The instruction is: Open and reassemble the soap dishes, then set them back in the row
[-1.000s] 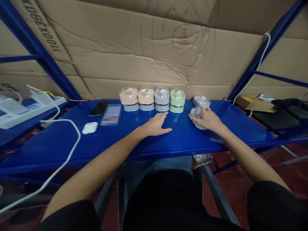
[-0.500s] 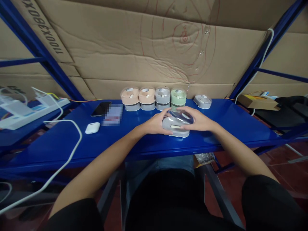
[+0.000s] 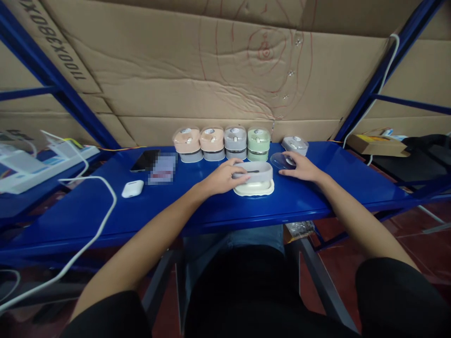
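Note:
My left hand [image 3: 224,178] grips the left end of a grey oval container [image 3: 262,175], thumb on the near wall and fingers over the far rim. The container is open at the top; a thin dark strip shows inside, too small to make out. Under it lies a cream tray-like piece with a wavy edge [image 3: 254,189]; whether the two touch, I cannot tell. Off to the right, my right hand [image 3: 302,167] holds a clear plastic lid [image 3: 279,161] by its right side, low over the blue table.
Several stacked lidded boxes, peach [image 3: 188,140], grey [image 3: 235,138] and green [image 3: 259,139], line the back. A lone grey lidded piece [image 3: 295,144] sits behind my right hand. Leftward lie a phone [image 3: 143,160], a white earbud case [image 3: 133,188] and a white cable [image 3: 112,206].
Both hands were together around the clear-topped container. The lid has come off to the right in my right hand, while my left hand keeps the grey container, now showing the cream piece beneath.

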Motion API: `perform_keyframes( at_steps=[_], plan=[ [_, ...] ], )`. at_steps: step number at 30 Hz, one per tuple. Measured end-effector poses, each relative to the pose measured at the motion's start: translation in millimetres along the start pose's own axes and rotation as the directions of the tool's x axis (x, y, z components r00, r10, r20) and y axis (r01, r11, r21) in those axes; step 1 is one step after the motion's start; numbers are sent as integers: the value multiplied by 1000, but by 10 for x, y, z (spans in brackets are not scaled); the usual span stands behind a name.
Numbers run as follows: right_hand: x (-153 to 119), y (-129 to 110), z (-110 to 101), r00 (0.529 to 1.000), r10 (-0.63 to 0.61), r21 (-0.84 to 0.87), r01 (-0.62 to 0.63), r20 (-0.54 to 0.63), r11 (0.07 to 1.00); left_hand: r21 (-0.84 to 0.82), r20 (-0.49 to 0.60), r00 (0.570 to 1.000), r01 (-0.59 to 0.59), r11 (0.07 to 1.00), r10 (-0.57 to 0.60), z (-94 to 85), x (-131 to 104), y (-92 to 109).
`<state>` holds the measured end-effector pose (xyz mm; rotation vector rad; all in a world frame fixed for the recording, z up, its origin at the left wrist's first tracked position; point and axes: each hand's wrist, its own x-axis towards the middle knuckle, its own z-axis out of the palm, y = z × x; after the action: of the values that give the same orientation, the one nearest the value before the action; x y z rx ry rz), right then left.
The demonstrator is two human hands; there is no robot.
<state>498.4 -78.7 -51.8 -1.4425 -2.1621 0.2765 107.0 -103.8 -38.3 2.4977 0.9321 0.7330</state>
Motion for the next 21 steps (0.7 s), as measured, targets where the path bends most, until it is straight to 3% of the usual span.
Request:
perform_keyframes(
  at_steps=[6,9,12,17,21],
  plan=[
    [-28,26,32,993,-96,-46,99,62,994,187,-131,976,195,963,-172,-371,-46,-335],
    [-23,54,36,992,-101,-44,104,75,994,233,-103,963,269,935,-251,-502,-93,-464],
    [-14,75,47,991,-107,-49,111,82,993,261,-40,966,257,930,-256,-547,-109,-525],
    [-21,53,66,999,-14,-75,18,51,997,284,19,963,251,925,-267,-557,-91,-484],
    [-41,-23,42,998,60,-42,-59,27,997,182,-105,986,148,972,-130,-497,-81,-265]
  ],
)
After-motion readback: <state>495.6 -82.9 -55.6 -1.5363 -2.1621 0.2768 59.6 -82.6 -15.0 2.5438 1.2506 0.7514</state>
